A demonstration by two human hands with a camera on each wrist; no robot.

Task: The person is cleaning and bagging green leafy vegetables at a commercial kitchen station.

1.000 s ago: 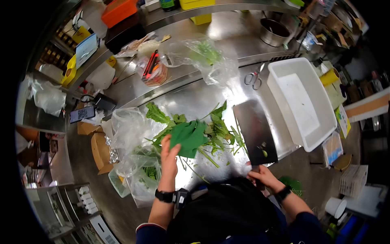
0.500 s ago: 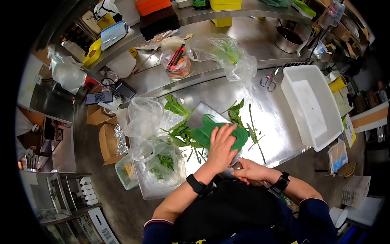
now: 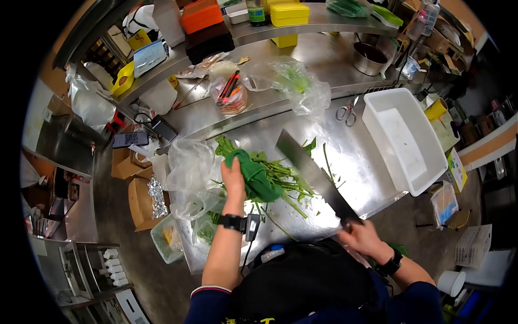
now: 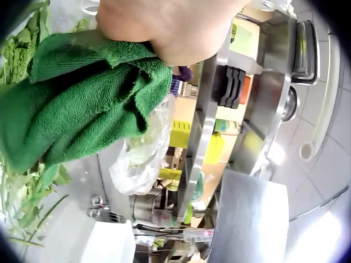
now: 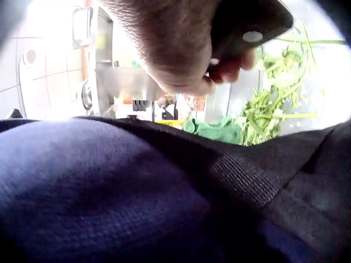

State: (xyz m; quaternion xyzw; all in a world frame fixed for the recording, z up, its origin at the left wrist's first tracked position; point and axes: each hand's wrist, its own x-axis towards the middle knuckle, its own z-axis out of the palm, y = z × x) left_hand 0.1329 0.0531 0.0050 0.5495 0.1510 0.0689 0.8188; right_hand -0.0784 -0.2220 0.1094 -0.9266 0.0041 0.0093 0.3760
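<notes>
My left hand point(image 3: 233, 181) grips a bunched green cloth point(image 3: 254, 175) above the left part of the leafy greens point(image 3: 283, 175). In the left wrist view, the cloth point(image 4: 93, 104) hangs in thick folds beneath the hand point(image 4: 170, 27). At the table's front edge, my right hand point(image 3: 364, 238) holds a cleaver point(image 3: 310, 170) by its dark handle. Its broad blade slants up and left over the right side of the greens, apart from the cloth. The right wrist view shows curled fingers around the dark handle point(image 5: 247, 27); a pale rivet shows on it.
A white plastic tub point(image 3: 402, 146) stands on the right of the metal table point(image 3: 259, 127), with scissors point(image 3: 347, 112) beside it. Clear plastic bags point(image 3: 191, 164) lie at left. Behind, a shelf point(image 3: 334, 65) carries a bag of greens point(image 3: 302, 89) and a metal pot point(image 3: 371, 58).
The cloth lay against the cleaver blade under my left hand half a second ago. Since then the left hand has moved left with the cloth, and the right hand has moved right with the cleaver.
</notes>
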